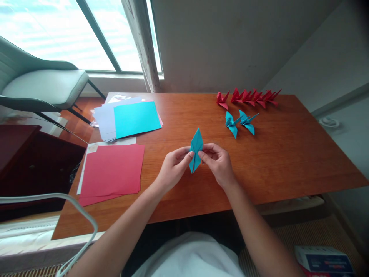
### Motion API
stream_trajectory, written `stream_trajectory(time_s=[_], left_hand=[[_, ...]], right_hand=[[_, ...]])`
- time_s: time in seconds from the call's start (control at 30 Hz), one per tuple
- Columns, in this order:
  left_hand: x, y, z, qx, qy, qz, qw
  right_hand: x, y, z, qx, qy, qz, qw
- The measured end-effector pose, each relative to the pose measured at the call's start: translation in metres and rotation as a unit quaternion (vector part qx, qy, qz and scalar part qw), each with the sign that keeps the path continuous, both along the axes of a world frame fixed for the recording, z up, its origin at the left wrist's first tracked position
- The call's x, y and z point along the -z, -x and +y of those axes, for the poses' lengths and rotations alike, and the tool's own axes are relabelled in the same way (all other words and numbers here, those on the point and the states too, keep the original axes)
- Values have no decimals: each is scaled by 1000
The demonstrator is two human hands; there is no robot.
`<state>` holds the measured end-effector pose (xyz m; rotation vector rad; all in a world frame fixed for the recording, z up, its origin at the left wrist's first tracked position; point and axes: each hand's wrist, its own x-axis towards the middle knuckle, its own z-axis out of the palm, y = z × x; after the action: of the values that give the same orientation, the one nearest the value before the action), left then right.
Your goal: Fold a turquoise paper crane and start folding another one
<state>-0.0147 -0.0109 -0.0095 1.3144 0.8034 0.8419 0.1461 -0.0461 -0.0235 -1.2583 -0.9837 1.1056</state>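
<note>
I'm standing here watching two bare hands work over a reddish-brown wooden desk. Between them is a blue folded paper, a slim diamond, its long points at roughly twelve and six o'clock, with a slit running through the lower half. The left hand has it by the nine o'clock edge and the right hand by the three o'clock edge; each grip is closed on the paper, thumb laid on the near face, other fingers curled behind.

From that diamond, two blue cranes sit on the desk at two o'clock. Past them, between one and two, red cranes stand close in a row, one a little apart at the row's nine o'clock end. Toward ten o'clock lie blue sheets, partly covering pale sheets. Between eight and nine there are red sheets, loosely stacked. Beyond the desk, further out at ten, I see a pale chair.
</note>
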Motion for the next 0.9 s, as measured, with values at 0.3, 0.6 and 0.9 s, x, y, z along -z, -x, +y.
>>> stream_trajectory(time_s=[0.3,0.6,0.9], left_hand=[[6,1,1,-21,7,11,1000],[1,2,0,12,55,-4,998],[8,1,0,34,62,7,997]], right_hand=[[11,-1,-1,7,-44,-81,996],[10,-1,-3,9,-77,-124,989],[12,-3,-5,0,-118,-96,988]])
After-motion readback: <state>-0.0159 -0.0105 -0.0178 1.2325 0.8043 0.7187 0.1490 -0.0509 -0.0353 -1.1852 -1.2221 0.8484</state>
